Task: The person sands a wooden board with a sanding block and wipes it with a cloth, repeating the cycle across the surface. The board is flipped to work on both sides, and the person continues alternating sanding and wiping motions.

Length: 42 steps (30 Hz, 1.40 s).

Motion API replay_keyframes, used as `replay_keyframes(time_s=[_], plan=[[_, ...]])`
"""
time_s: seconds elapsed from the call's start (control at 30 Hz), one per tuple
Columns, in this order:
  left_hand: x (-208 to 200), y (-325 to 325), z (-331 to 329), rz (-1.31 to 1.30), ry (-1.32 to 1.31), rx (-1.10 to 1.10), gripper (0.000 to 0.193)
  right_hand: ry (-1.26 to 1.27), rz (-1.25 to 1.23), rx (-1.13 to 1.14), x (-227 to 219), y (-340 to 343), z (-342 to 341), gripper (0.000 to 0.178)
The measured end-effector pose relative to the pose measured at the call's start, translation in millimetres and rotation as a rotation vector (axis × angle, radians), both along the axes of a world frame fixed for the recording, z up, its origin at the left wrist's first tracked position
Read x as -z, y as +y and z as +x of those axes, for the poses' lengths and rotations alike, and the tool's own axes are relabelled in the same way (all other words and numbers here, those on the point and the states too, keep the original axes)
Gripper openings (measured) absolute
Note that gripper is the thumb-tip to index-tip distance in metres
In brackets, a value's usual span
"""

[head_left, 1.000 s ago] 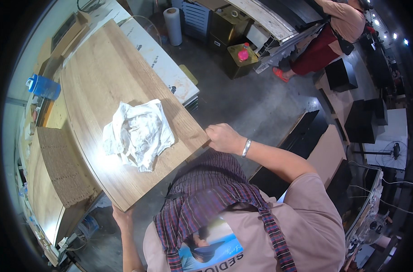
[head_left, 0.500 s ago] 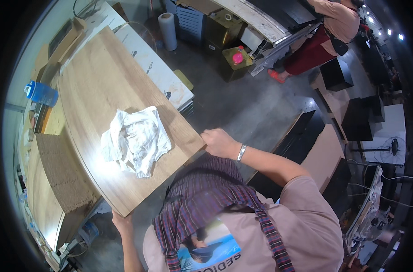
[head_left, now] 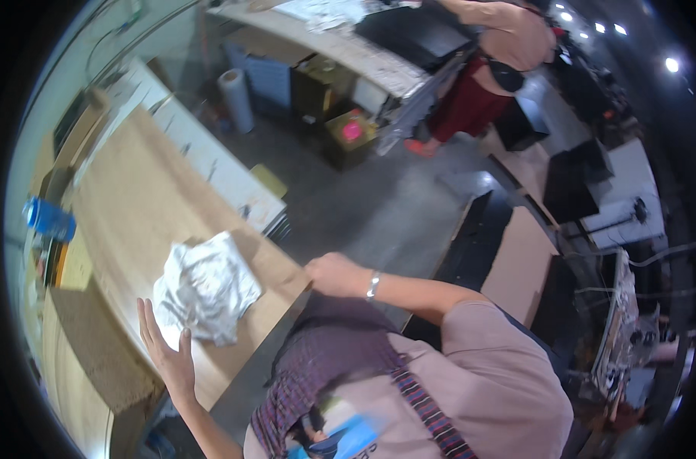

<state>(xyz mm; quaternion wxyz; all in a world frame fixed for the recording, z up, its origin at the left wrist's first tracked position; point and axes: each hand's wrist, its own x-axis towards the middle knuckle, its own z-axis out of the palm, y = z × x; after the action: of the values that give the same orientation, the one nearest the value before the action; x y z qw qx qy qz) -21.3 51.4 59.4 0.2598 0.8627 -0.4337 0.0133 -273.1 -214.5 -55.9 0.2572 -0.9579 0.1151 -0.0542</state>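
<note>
one right hand [head_left: 337,275], seemingly on board [head_left: 153,191]

the board [head_left: 126,183] is pale tan with faint darker grain; the cloth [head_left: 210,283] is white with grey shading. the bottle [head_left: 53,220] is blue, the bracelet [head_left: 373,284] silver, the shirt [head_left: 508,375] dusty pink, the apron [head_left: 333,336] dark purple with a multicoloured striped strap [head_left: 430,409]. a co-worker's [head_left: 512,38] lower garment [head_left: 469,101] is dark red.
</note>
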Motion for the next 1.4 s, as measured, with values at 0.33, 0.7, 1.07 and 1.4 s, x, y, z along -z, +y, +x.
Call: replay_keyframes(time_s=[0.33, 0.7, 1.07, 1.4], plan=[[49.8, -84.5, -53.9, 0.343, -0.099, 0.044, 0.087, 0.040, 0.115, -0.085, -5.6, -1.3, 0.0, 0.013], [129.3, 83.1, -54.4, 0.115, -0.411, -0.216, 0.053, 0.047, 0.324, 0.002, -3.2, -60.9, 18.9, 0.014], [41.2, -78.9, -77.7, 0.275, -0.264, -0.031, 0.063, -0.053, 0.703, 0.227, 3.4, -16.0, 80.2, 0.041], [36.9, -30.5, -78.1, 0.328, -0.292, 0.048, 0.049, -0.214, 0.387, 0.303, 39.8, 14.8, 102.5, 0.027]])
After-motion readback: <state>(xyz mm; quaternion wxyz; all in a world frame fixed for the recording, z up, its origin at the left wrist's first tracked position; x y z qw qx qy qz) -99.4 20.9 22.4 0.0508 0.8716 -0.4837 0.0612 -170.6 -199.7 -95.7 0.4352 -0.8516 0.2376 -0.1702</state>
